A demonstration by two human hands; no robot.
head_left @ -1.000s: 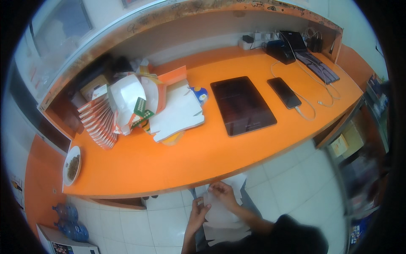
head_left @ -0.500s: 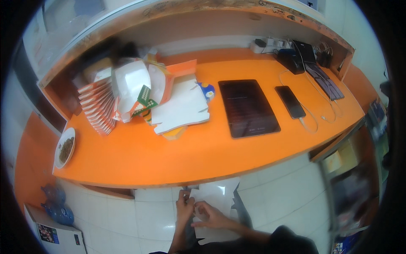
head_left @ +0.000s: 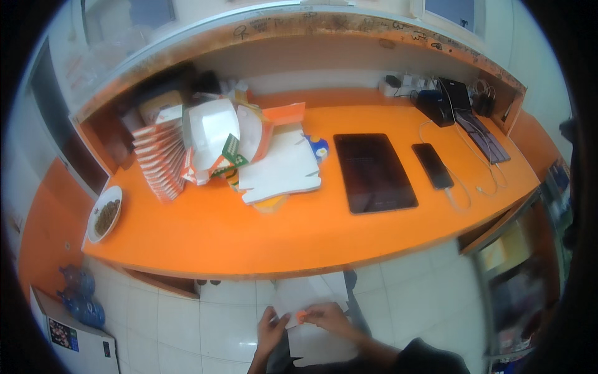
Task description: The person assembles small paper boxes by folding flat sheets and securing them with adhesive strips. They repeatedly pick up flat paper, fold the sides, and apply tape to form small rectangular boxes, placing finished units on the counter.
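Over my lap, below the desk's front edge, lies a white cardboard sheet (head_left: 311, 346), an unfolded carton blank by its look. My left hand (head_left: 269, 331) grips its left edge, with the thumb on top. My right hand (head_left: 329, 318) is closed in a pinch on a small orange flap (head_left: 301, 316) near the middle of the sheet. Whether that flap belongs to the sheet or is a loose piece, I cannot tell. The two hands are a short way apart.
On the orange desk (head_left: 218, 243) are a stack of white cardboard blanks (head_left: 280, 168), nested orange-and-white cartons (head_left: 159, 159), a bowl of brown bits (head_left: 106, 215), a dark tablet (head_left: 375, 174) and a charging phone (head_left: 433, 166). Blue bottles (head_left: 81, 302) stand on the floor at left.
My right hand has moved slightly right, away from my left hand, and the orange flap now shows in its fingers. The whole view has shifted a little.
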